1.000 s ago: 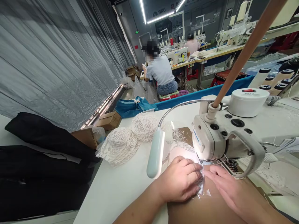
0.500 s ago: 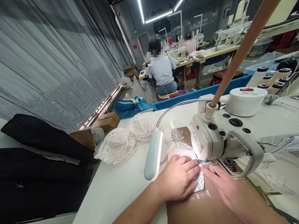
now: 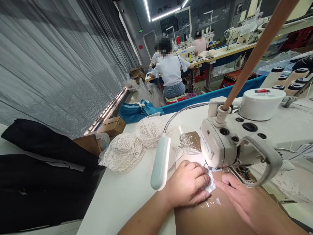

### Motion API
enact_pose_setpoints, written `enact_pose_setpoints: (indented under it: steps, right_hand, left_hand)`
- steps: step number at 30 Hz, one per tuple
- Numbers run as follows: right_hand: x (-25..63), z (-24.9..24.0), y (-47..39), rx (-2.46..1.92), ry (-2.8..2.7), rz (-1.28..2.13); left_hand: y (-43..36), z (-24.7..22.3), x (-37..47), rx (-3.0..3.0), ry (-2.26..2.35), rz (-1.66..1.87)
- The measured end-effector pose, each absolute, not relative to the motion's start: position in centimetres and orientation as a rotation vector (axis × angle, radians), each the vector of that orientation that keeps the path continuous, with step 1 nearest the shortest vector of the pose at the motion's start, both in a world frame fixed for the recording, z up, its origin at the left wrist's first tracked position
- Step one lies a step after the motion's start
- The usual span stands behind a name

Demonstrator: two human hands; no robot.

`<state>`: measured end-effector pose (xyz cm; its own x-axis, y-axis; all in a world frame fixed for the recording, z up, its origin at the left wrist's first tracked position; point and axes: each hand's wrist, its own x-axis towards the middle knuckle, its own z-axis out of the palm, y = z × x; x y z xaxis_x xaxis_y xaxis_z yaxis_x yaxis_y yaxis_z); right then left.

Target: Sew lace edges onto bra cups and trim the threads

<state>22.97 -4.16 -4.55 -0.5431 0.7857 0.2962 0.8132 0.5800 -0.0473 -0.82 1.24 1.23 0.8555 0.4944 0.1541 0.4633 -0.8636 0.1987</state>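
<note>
At the machine (image 3: 218, 147), left hand (image 3: 189, 184) on lace (image 3: 211, 183); right hand (image 3: 241, 194) beside.

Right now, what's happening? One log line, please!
left hand: on white lace | right hand: at lace's edge | sewing machine: just beyond hands | lace stacks: on table

White lace fabric (image 3: 211, 185) is showing as a small, crinkled, glossy patch right of the frame's lower centre, lying partly covered. A smooth, pale cup (image 3: 187, 158) is curving just above and left of it, also partly hidden.
</note>
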Motion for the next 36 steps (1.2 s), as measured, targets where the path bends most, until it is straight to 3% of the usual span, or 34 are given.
enact_pose_setpoints:
  steps: [9,24,36]
  right_hand:
    - [23.2,-4.1,-4.3,-1.153,-2.505,-0.04]
    - [23.5,-6.1,-4.8,-1.39,-2.308,-0.082]
    - [23.1,-3.4,-4.2,-1.18,-2.611,-0.013]
  left_hand:
    - [1.3,0.8,-1.1,2.857,0.673,0.277]
    - [0.8,0.5,-0.8,2.717,0.798,0.353]
    - [0.9,0.9,-1.1,2.74,0.686,0.29]
